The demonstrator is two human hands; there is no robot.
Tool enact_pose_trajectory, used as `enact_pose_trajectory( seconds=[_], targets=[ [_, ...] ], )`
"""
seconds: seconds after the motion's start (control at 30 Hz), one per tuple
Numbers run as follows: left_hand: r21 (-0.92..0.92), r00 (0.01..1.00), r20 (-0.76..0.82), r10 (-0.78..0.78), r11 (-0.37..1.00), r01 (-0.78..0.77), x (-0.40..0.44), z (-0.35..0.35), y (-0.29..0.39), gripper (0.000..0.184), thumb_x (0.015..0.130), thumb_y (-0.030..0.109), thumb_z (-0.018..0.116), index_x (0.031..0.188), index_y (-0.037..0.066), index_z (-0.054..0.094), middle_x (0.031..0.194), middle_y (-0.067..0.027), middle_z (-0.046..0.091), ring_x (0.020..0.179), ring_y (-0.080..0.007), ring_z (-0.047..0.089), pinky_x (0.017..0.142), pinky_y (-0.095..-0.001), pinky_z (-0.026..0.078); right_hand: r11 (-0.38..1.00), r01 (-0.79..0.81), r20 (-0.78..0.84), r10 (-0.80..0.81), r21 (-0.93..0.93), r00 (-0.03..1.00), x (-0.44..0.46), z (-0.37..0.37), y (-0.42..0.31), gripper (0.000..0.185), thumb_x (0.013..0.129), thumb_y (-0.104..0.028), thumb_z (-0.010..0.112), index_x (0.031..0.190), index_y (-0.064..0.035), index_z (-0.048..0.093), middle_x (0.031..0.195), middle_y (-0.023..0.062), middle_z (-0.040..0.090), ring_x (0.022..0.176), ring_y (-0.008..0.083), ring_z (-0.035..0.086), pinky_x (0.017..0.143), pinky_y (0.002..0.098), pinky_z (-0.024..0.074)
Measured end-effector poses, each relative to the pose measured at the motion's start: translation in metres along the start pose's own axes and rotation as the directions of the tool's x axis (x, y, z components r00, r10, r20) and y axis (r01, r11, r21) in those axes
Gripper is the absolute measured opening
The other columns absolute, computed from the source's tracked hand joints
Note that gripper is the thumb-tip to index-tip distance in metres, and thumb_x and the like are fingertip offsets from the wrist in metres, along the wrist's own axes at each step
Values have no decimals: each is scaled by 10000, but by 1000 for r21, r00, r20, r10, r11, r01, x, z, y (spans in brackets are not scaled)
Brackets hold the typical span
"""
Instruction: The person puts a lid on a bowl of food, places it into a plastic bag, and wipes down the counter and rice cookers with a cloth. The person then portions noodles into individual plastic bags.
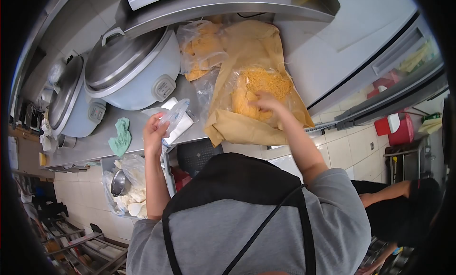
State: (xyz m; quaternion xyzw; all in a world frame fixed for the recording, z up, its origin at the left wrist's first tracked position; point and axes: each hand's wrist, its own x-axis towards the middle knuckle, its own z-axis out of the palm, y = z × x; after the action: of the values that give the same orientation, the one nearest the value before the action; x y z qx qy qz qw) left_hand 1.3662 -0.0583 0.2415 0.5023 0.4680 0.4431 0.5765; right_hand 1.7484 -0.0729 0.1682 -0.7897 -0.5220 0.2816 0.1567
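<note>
My left hand (156, 132) is closed on a clear plastic bag (175, 115), holding it up over the counter's front edge. To the right, a large brown paper bag (232, 127) lies open with a clear plastic liner inside. Thin yellow noodles (268, 80) fill the middle of it. My right hand (266, 103) reaches into the paper bag, its fingers curled at the noodles; the fingertips are partly hidden. Behind my left hand, a white packet (179, 128) rests on the counter.
Two large rice cookers (137, 85) stand on the left, with a green cloth (121, 136) in front. Clear bags of yellow food (202, 47) sit behind. Below is a bin (137, 184) with a metal bowl (120, 182). Another person (399, 208) is at right.
</note>
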Motion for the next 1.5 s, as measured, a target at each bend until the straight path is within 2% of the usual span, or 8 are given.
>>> enact_pose_trajectory(
  seconds=[0.07, 0.37, 0.57, 0.7, 0.97, 1.23, 1.37, 1.5],
  targets=[
    [-23, 1000, 10, -2, 1000, 2, 2, 9, -1, 262, 748, 4, 576, 1000, 34, 514, 734, 13, 560, 555, -31, 444, 468, -175, 325, 971, 161, -139, -186, -174, 973, 15, 38, 16, 714, 596, -281, 710, 1189, 1, 428, 883, 148, 604, 701, 215, 603, 585, 279, 468],
    [-32, 996, 89, 22, 999, -19, 11, 14, 2, 235, 758, 23, 575, 984, 48, 514, 706, 30, 541, 551, -26, 439, 467, -175, 330, 734, -37, 13, 38, 678, 999, -36, -70, -18, 429, 718, -189, 624, 1081, -2, 492, 968, 89, 582, 861, 192, 572, 776, 312, 461],
    [-26, 981, 190, 31, 999, -26, 18, 32, 5, 247, 751, 33, 583, 986, 56, 509, 728, 16, 545, 570, -36, 444, 469, -186, 318, -360, 8, -99, -237, 933, 966, -29, -57, -11, 417, 843, -353, 480, 1151, -72, 457, 1085, 63, 527, 981, 199, 508, 832, 357, 427],
    [20, 963, 265, 41, 999, -48, 22, 50, 13, 240, 747, 42, 587, 973, 53, 508, 689, 27, 515, 552, -40, 416, 475, -191, 311, -498, -77, -26, -197, 864, 980, -10, -24, -6, 530, 827, -490, 444, 1190, -104, 436, 1172, 71, 476, 1058, 236, 459, 883, 399, 389],
    [98, 951, 302, 64, 990, -98, 42, 85, 28, 330, 735, 13, 589, 1041, 43, 470, 693, 21, 524, 572, -39, 425, 469, -192, 304, -491, -78, -70, -277, 867, 958, 10, -14, -8, 682, 806, -593, 367, 1240, -66, 367, 1227, 149, 425, 1104, 320, 427, 908, 456, 377],
    [347, 851, 254, 460, 777, -524, 107, 148, 19, 174, 784, 79, 548, 944, 12, 569, 717, -14, 576, 660, -54, 492, 590, -209, 401, -315, -318, 67, -609, 894, 790, 9, -1, 3, 379, 819, -264, 532, 1113, -31, 477, 940, 96, 592, 783, 198, 593, 643, 319, 504],
    [299, 861, 484, 155, 896, -329, 116, 187, 12, 180, 813, 151, 531, 913, 29, 619, 786, 4, 609, 726, -50, 514, 654, -209, 421, 156, -265, 303, -623, 951, 721, -17, -17, -26, 367, 836, -258, 497, 1100, -11, 433, 865, 146, 540, 678, 140, 553, 519, 277, 459],
    [163, 857, 515, -23, 984, -72, 115, 203, -7, 210, 835, 199, 527, 937, 49, 632, 743, 42, 572, 692, -34, 493, 607, -197, 410, -163, -357, 252, -451, 920, 856, 9, -14, -30, 315, 825, -226, 497, 1054, -11, 473, 890, 149, 562, 749, 188, 575, 616, 315, 486]
  ],
)
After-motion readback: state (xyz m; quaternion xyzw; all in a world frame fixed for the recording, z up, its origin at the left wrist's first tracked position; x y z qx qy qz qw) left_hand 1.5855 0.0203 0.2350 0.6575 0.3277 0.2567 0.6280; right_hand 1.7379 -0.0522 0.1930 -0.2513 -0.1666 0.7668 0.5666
